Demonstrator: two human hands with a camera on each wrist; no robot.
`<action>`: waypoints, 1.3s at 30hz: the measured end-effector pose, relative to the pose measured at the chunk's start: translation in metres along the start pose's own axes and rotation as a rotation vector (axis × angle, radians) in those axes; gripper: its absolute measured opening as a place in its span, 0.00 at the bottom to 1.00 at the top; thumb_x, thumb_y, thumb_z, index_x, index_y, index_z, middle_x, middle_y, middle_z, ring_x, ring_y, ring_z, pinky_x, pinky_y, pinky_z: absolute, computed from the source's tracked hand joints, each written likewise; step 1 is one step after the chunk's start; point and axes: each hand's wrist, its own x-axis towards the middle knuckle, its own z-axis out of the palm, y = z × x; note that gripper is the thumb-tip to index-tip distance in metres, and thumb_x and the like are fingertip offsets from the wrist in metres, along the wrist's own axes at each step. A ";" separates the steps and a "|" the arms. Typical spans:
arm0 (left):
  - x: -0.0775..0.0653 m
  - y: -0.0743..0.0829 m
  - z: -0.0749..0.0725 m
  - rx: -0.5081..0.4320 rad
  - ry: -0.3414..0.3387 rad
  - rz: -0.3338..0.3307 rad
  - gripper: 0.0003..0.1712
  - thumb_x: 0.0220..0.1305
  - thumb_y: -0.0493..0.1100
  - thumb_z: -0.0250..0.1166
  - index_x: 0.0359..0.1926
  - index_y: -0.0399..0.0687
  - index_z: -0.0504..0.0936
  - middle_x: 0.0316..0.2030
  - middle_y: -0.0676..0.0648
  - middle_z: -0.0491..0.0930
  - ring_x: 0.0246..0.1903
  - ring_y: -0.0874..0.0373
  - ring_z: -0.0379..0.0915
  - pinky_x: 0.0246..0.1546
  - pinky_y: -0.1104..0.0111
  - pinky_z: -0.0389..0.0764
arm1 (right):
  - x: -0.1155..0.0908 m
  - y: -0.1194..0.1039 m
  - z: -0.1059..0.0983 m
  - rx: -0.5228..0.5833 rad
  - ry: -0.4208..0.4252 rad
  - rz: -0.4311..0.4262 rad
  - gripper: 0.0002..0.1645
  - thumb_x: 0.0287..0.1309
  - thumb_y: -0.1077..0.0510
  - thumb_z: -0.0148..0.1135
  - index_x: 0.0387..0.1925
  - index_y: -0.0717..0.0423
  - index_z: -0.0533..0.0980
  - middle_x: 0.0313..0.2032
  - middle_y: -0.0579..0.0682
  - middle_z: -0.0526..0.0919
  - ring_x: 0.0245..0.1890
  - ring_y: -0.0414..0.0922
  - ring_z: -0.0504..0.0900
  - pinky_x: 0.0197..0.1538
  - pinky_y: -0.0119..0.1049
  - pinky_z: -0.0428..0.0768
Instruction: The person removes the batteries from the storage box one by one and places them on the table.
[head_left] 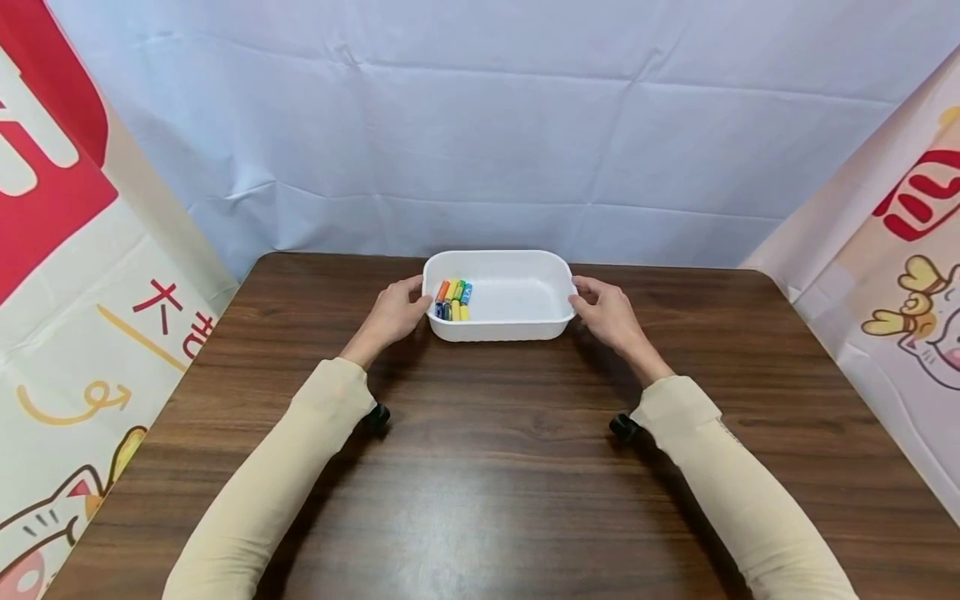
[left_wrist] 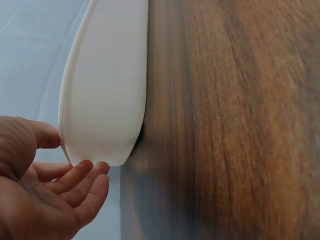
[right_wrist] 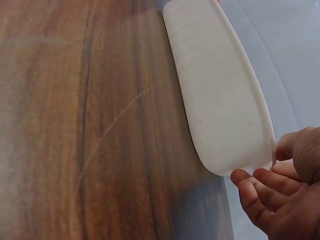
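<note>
Cream fabric sleeves (head_left: 262, 492) reach in from the lower left and lower right of the frame; at its centre, the left hand (head_left: 392, 312) and right hand (head_left: 609, 312) grip opposite ends of a white, round-cornered plastic tray (head_left: 521, 296) at the brown wood-grain table's (head_left: 487, 467) far edge, multicoloured cylindrical batteries (head_left: 453, 301) clustered inside, left

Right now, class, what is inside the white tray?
Small coloured cylinders, apparently batteries, lie at the left end of the white tray. What lies beneath them is covered and cannot be seen.
</note>
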 end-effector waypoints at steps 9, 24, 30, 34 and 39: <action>-0.008 0.000 -0.002 0.008 0.004 0.018 0.30 0.79 0.41 0.55 0.77 0.38 0.65 0.66 0.34 0.71 0.57 0.45 0.70 0.54 0.53 0.74 | -0.009 -0.003 0.002 -0.026 -0.002 -0.007 0.29 0.76 0.59 0.56 0.72 0.67 0.68 0.58 0.67 0.81 0.40 0.61 0.85 0.33 0.27 0.79; -0.030 -0.002 -0.006 0.050 0.005 0.023 0.35 0.76 0.41 0.58 0.78 0.34 0.61 0.71 0.31 0.65 0.68 0.41 0.64 0.65 0.48 0.69 | -0.029 -0.013 0.004 -0.093 -0.029 -0.056 0.29 0.74 0.62 0.57 0.71 0.71 0.68 0.52 0.69 0.84 0.33 0.58 0.85 0.32 0.30 0.77; -0.038 -0.003 -0.007 0.060 0.008 0.038 0.35 0.76 0.41 0.59 0.77 0.33 0.61 0.71 0.30 0.64 0.67 0.41 0.66 0.64 0.48 0.70 | -0.039 -0.016 0.004 -0.125 -0.019 -0.093 0.29 0.72 0.63 0.60 0.68 0.73 0.70 0.50 0.69 0.84 0.35 0.53 0.84 0.33 0.31 0.76; -0.044 -0.003 -0.008 0.069 0.011 0.041 0.34 0.75 0.41 0.59 0.76 0.32 0.63 0.71 0.30 0.66 0.65 0.41 0.67 0.65 0.48 0.70 | -0.048 -0.019 0.005 -0.137 -0.016 -0.104 0.29 0.71 0.62 0.62 0.67 0.74 0.71 0.52 0.70 0.83 0.35 0.55 0.85 0.34 0.35 0.77; -0.056 -0.005 -0.012 0.041 -0.010 0.035 0.35 0.75 0.41 0.60 0.77 0.34 0.62 0.70 0.31 0.67 0.57 0.42 0.75 0.57 0.50 0.76 | -0.057 -0.023 0.006 -0.146 -0.019 -0.117 0.28 0.70 0.63 0.62 0.66 0.74 0.71 0.59 0.71 0.79 0.39 0.57 0.87 0.38 0.41 0.80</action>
